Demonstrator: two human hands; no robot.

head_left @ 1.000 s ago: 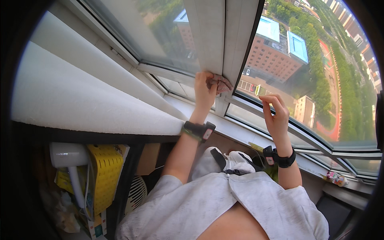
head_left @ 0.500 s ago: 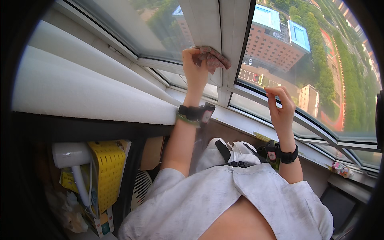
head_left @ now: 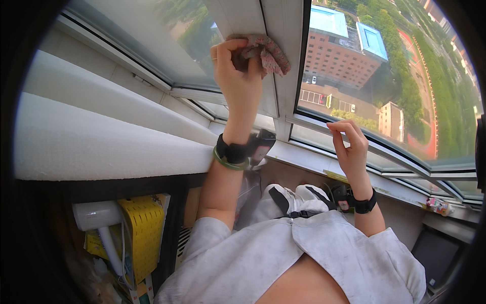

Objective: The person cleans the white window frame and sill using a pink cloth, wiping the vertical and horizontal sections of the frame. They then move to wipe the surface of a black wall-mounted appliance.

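Observation:
My left hand (head_left: 239, 86) is closed on a crumpled, reddish-grey speckled cloth (head_left: 272, 54). The cloth lies against the white window frame (head_left: 286, 30), beside the frosted-looking pane (head_left: 152, 35). Lower and to the right, my right hand (head_left: 353, 154) is raised with thumb and fingertips pinched together near the lower rail of the clear window (head_left: 349, 101). Whether anything is between those fingertips cannot be made out. Each wrist wears a black strap with a small device, and a green bangle (head_left: 230, 161) circles the left one.
A white curtain-like panel (head_left: 111, 131) runs along the left. Below it, a dark shelf unit holds a white hair dryer (head_left: 98, 215) and a yellow perforated holder (head_left: 144, 238). Beneath the windows runs a white sill (head_left: 314, 157), with a small colourful figure (head_left: 438, 206) at its right.
My left hand and the cloth have moved up and slightly left along the window frame. The right hand has shifted slightly down and left, still pinched.

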